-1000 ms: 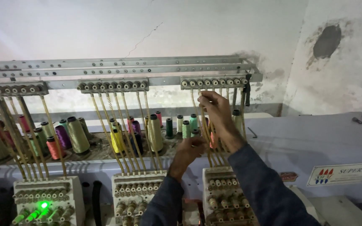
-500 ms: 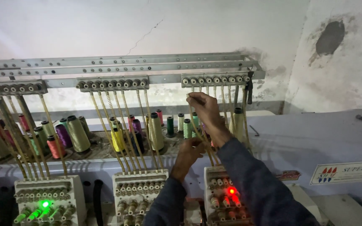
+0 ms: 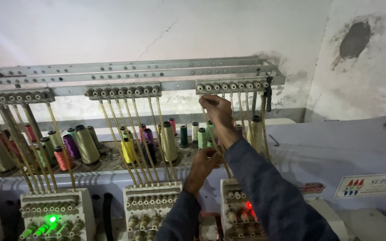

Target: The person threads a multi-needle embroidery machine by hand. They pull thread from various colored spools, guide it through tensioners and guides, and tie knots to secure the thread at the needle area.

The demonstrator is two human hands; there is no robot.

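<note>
My right hand [image 3: 218, 114] is raised just under the right-hand thread guide bar [image 3: 232, 85], fingers pinched on a thin beige thread tube [image 3: 224, 163] that slants down from it. My left hand [image 3: 204, 163] is lower, above the right embroidery head [image 3: 242, 212], with its fingers closed on the same tube. Both sleeves are dark blue. Thread cones stand behind the hands on the shelf: green cones [image 3: 202, 137] and a cream cone [image 3: 256, 131]. Any thread in the fingers is too fine to see.
Two more heads sit to the left, one with a green light [image 3: 51, 219], another in the middle [image 3: 150, 207]. A red light [image 3: 248, 205] glows on the right head. Several coloured cones [image 3: 74, 145] fill the shelf. A cracked white wall [image 3: 166, 31] rises behind.
My right hand has dropped slightly away from the guide bar. My left hand stays on the tube. A red light has come on at the right head.
</note>
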